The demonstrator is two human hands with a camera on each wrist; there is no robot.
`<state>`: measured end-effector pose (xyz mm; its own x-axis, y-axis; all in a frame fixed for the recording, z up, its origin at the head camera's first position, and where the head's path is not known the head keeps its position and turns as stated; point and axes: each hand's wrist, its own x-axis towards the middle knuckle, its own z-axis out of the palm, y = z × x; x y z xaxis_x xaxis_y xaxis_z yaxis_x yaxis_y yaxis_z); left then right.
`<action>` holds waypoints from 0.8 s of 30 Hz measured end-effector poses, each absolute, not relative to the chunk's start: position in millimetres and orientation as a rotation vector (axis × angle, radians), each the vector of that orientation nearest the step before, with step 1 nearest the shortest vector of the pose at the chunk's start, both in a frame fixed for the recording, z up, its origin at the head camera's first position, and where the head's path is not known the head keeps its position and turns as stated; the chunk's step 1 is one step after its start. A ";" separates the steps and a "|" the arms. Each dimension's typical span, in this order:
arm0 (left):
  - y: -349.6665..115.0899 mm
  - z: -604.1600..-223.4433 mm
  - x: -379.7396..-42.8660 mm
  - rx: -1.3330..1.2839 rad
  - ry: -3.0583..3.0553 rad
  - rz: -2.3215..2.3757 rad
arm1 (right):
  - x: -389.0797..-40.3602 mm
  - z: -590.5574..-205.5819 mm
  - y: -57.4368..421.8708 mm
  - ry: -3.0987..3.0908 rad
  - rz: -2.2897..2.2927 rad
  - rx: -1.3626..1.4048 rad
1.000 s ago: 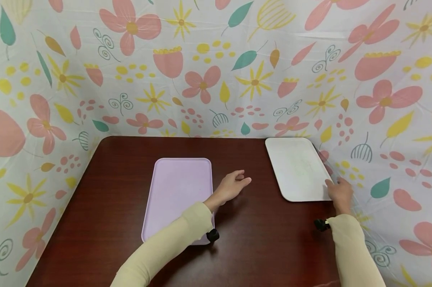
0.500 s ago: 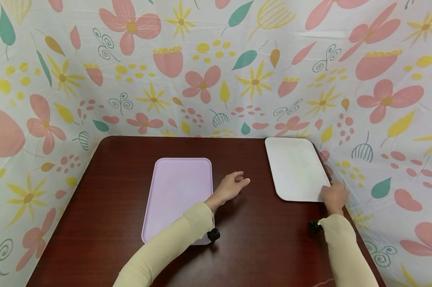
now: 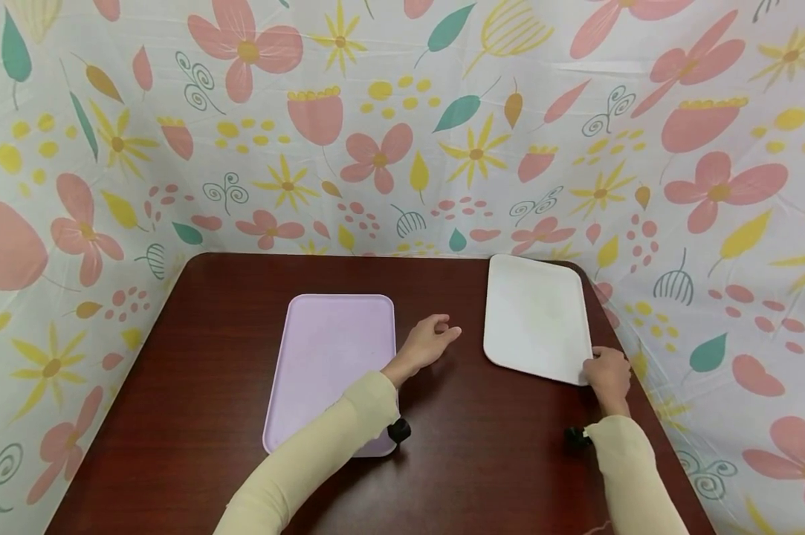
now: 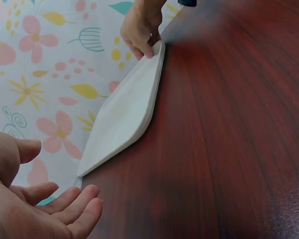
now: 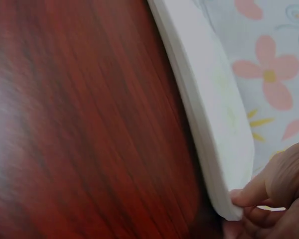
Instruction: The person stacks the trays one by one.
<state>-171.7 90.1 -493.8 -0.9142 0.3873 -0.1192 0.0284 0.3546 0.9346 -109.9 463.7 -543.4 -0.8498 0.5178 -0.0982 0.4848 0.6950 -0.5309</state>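
A white rectangular tray (image 3: 538, 319) with rounded corners lies at the back right of the table, turned slightly. My right hand (image 3: 607, 375) pinches its near right corner; in the right wrist view the thumb (image 5: 244, 195) presses on the rim while the other fingers curl under it. My left hand (image 3: 424, 345) hovers between the two trays, holding nothing, its fingers relaxed and slightly bent. The left wrist view shows that palm (image 4: 40, 204) turned up, apart from the white tray. A lilac tray (image 3: 338, 349) lies left of centre, partly hidden under the left sleeve.
The dark red-brown wooden table (image 3: 195, 386) runs back to a floral curtain (image 3: 375, 134), which also hangs along both sides. Small black wrist cameras sit on both sleeves, the left one (image 3: 398, 430) by the lilac tray's near right corner.
My right hand has taken the white tray's corner and drawn it left and toward me, turning the tray. The left hand has hardly moved, and the lilac tray is still.
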 end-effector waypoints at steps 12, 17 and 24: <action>91.9 -504.5 -183.9 0.313 2.366 1.570 | -84.6 -539.1 423.2 -2.901 0.912 -0.671; 93.6 -507.8 -188.6 0.283 2.403 1.554 | -77.0 -534.9 408.8 -2.913 0.959 -0.629; 95.8 -511.0 -193.7 0.227 2.383 1.539 | -68.3 -522.6 394.8 -2.957 1.104 -0.604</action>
